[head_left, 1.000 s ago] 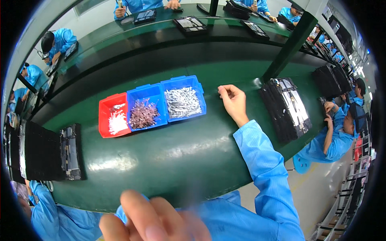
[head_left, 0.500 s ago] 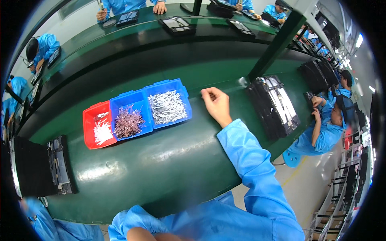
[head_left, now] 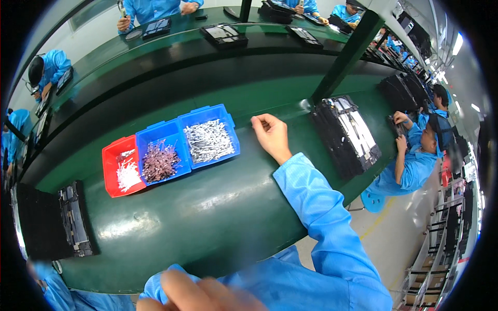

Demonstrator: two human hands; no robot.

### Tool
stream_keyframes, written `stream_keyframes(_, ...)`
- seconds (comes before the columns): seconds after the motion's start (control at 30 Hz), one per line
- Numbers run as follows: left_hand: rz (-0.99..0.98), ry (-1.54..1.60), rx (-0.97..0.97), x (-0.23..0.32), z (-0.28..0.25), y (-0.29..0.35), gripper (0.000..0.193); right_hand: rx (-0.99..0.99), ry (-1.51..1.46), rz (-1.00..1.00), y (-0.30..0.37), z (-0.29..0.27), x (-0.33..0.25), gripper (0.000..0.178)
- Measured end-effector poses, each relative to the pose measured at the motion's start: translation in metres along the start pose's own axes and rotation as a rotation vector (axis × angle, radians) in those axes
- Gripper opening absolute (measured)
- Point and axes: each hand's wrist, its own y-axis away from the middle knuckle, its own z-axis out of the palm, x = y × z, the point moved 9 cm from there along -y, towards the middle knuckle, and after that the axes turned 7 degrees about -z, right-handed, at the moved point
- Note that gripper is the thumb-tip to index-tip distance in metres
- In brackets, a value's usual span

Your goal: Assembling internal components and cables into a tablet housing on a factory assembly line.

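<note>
My right hand (head_left: 272,137) rests on the green worktable (head_left: 218,207), its fingers curled in toward the thumb. Whether anything lies inside them is hidden. Left of it, and apart from it, stands a blue bin (head_left: 234,136) of white-and-grey small strips (head_left: 210,140). A second blue bin (head_left: 181,137) joined to it holds brownish-purple small pieces (head_left: 160,161). The red bin (head_left: 111,173) at the row's end contains white slender pieces (head_left: 128,173). Close to the lower edge, my left hand (head_left: 202,293) is blurred and partly cut off; its fingers cannot be read.
A stack of black device parts (head_left: 345,135) stands right of my right hand, beside a green post (head_left: 345,59). More black parts (head_left: 46,220) sit at the left end. Beyond a raised dark ledge (head_left: 218,72), co-workers handle devices; another person (head_left: 412,155) sits at the right.
My left hand has come up farther into view at the lower edge. The scene has shifted slightly left in the picture; my right hand keeps its curled pose on the table.
</note>
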Motion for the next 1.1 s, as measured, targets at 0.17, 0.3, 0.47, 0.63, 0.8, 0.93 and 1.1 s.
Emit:
stream_keyframes(0.17,-1.402,2.448,0.146,0.004,0.068,0.031,0.027,-0.036,-0.062,0.027,0.004,0.010,-0.004,0.017)
stream_keyframes(0.3,-1.187,2.422,-0.036,0.013,0.075,0.017,0.022,-0.014,0.026,0.022,0.009,0.005,0.006,0.016)
stream_keyframes(0.47,-1.825,2.348,0.451,0.005,0.073,0.026,0.039,-0.023,-0.091,-0.025,0.003,0.005,0.011,0.016)
stream_keyframes(0.63,-1.047,2.524,0.475,-0.024,0.089,0.007,0.042,-0.077,-0.087,0.000,-0.009,0.007,0.002,0.019)
stream_keyframes(0.8,-1.311,2.416,0.579,-0.020,0.095,0.029,0.035,-0.097,-0.037,0.019,-0.004,0.011,0.008,0.022)
stream_keyframes(0.93,-1.290,2.196,0.259,-0.009,0.106,0.049,0.019,-0.094,-0.041,0.033,0.000,0.011,0.011,0.022)
stream_keyframes(1.1,-1.166,1.658,-0.214,0.004,0.154,0.083,0.030,-0.083,-0.049,0.046,0.001,0.009,0.017,0.023)
